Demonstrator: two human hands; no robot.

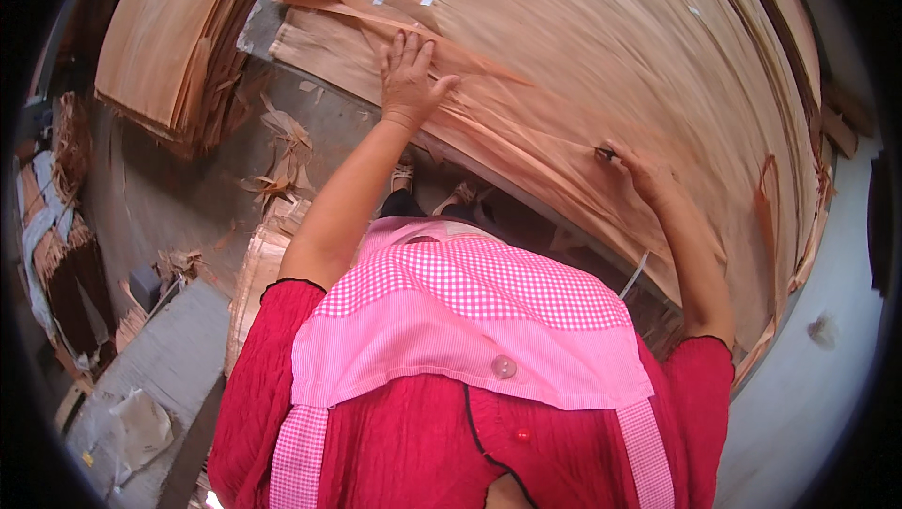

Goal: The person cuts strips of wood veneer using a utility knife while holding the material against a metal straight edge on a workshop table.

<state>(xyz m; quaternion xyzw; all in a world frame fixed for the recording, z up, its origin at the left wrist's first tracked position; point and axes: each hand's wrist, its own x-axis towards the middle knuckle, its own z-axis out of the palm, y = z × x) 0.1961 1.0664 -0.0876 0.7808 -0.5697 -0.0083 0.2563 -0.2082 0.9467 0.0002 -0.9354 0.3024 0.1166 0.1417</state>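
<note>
A broad sheet of thin wood veneer (564,30) lies in front of me. Along its near edge runs a loose, raised veneer strip (352,11), curled up at its left end. My left hand (409,82) presses on the veneer with its fingers spread. Farther right, my right hand (641,169) is closed at the veneer's near side, pinching a small dark tool (604,152). The tool's kind is too small to tell, and the fingers hide part of it.
Another veneer stack (174,39) stands at the far left. Torn veneer scraps (282,147) litter the floor between. A grey board (169,349) with a crumpled plastic bag (141,429) is at lower left, near a tied veneer bundle (70,274). A torn veneer piece (769,199) sticks up at right.
</note>
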